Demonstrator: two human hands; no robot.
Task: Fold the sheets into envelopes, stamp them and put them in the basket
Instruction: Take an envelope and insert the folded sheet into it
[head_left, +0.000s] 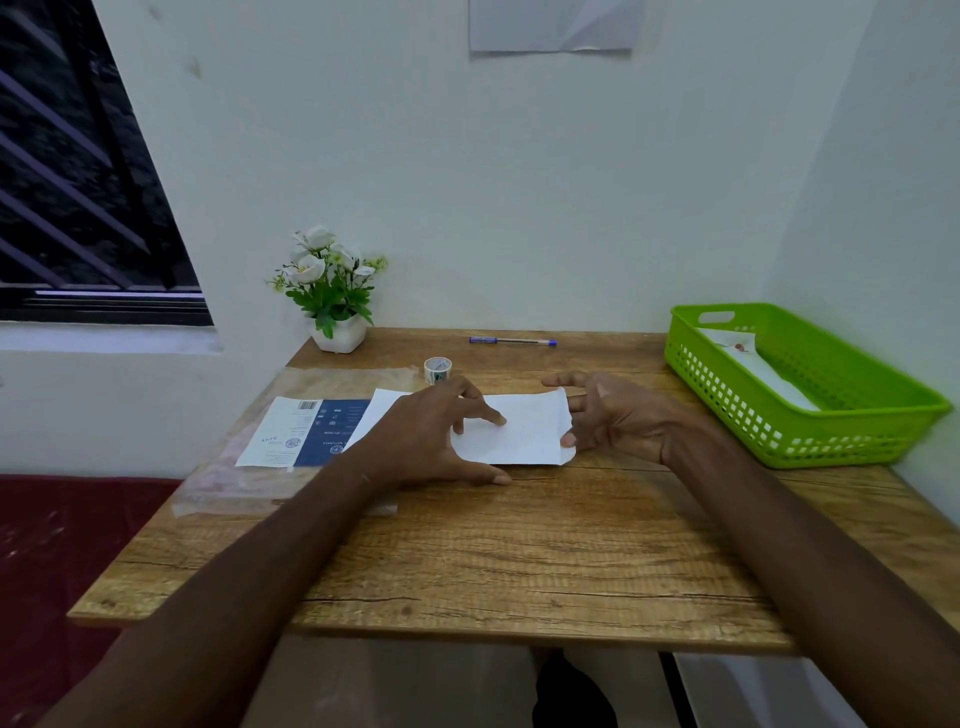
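The wooden plank-patterned surface (519, 545) carries everything. At its right edge sits the bright green perforated plastic basket (810, 395), with at least one finished white envelope (753, 364) lying inside. A clear plastic sleeve with a blue-and-white printed sheet (306, 431) lies to the left.

The white folded paper sheet (519, 431) lies flat in the middle of the surface, between both hands. It looks thin, light and easily creased, so it should be taken by its edges and pressed along the folds. The left hand (441, 436) spreads wide, fingertips (498, 418) pressing the sheet down. The right hand (618, 415) curves loosely at the sheet's right edge, touching it without closing.

A small roll of printed tape (437, 370) stands beyond.
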